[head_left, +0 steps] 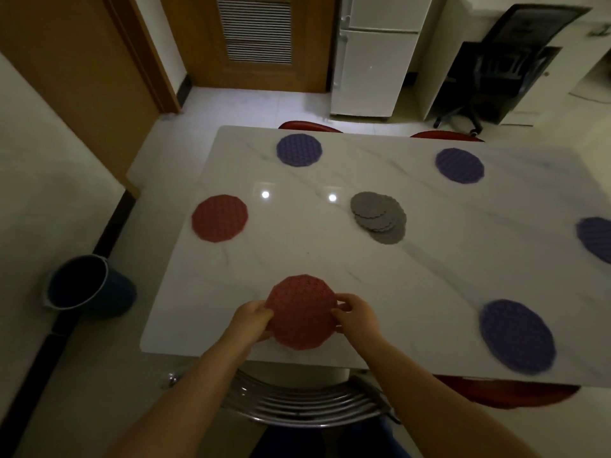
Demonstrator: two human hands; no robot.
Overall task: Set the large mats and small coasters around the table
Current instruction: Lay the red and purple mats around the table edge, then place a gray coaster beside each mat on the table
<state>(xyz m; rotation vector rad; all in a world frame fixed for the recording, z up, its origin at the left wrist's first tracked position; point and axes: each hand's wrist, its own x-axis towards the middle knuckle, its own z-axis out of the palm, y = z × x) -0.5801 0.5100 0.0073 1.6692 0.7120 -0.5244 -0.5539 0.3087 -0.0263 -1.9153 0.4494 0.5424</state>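
1. The left hand [253, 317] and right hand [355, 314] pinch opposite edges of a red mat [301, 312] at the near edge of the marble bench [429, 259].
2. A purple mat [517, 335] lies near-right.
3. A second red mat [220, 218] lies left; fanned grey coasters [378, 216] sit mid-bench.
4. A far-left purple mat [299, 150] and a far-right purple mat [459, 165] line the far edge.

Lay mid-frame on the table [297, 256]: coaster stack [378, 216]. Ringed it near the edges: left mat [220, 218], upper mat [299, 150], lower mat [301, 312]. Stood left of the table, lower left: bucket [86, 282].

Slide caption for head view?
Left hand and right hand hold a red mat at the near table edge; grey coasters piled centrally.
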